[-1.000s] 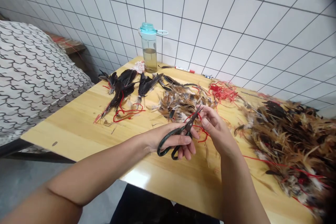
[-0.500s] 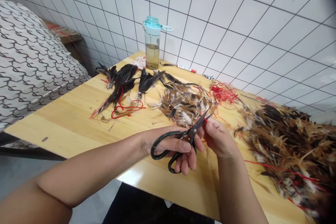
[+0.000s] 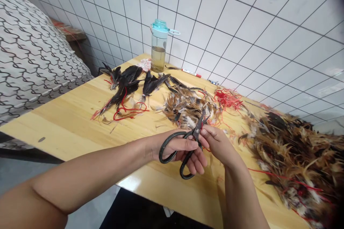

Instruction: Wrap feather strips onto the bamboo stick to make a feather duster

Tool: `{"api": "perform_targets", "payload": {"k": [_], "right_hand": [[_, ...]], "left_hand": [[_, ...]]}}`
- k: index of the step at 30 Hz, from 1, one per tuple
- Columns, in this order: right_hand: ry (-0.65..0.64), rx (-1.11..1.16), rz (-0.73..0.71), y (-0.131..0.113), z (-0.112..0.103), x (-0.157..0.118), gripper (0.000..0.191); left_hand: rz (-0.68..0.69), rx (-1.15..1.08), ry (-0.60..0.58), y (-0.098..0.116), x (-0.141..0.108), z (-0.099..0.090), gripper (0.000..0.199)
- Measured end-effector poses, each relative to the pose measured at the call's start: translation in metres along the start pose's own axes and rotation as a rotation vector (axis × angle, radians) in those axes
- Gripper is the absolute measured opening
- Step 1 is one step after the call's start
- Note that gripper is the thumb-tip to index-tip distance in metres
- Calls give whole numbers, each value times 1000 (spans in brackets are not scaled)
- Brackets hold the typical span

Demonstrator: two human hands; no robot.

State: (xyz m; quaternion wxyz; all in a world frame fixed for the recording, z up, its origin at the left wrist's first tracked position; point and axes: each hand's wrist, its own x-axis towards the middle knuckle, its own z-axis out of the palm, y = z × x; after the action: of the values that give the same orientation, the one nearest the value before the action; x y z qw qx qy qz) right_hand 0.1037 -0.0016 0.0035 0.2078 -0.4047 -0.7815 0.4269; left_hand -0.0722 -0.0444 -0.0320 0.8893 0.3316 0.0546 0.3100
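Observation:
My left hand (image 3: 185,150) holds black-handled scissors (image 3: 197,131), its thumb over one handle and its fingers curled below. The blades point up and away, slightly parted. Close against the blades, my right hand (image 3: 215,137) pinches a red string (image 3: 206,149), of which only short bits show between the hands. Just beyond the blade tips lies a pile of brown and white feathers (image 3: 185,105). What else my fingers hold is hidden.
Black feather bundles (image 3: 126,78) with red string lie on the wooden table (image 3: 70,111) at the left. A bottle (image 3: 158,48), a marker (image 3: 191,73) and tangled red string (image 3: 228,99) are near the tiled wall. A large feather heap (image 3: 301,150) covers the right side.
The scissors have turned more upright and their blades have come closer together. My right hand has moved left, nearer the scissors' pivot. The view has shifted slightly.

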Motion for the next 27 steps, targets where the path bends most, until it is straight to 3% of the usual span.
{"api": "perform_targets", "payload": {"k": [4,7,11,14,22,27], "right_hand": [[-38,-56,-29,1,-2,0,45],[72,-16,-44,-1,-5,-1,44],[286,207,30,1,-4,-2,43],[261,392,93,2,0,0,42],[40,255,88,-6,22,7,48],[-16,164,86,-6,25,8,48]], "left_hand": [[44,69,144,-2,1,-1,41],[109,184,283,11,-1,2,42],[342,439,512,29,-5,4,38],[446,573,651,31,-6,4,39],[497,495,604,19,1,8,37],[478,543,638,21,2,7,34]]}}
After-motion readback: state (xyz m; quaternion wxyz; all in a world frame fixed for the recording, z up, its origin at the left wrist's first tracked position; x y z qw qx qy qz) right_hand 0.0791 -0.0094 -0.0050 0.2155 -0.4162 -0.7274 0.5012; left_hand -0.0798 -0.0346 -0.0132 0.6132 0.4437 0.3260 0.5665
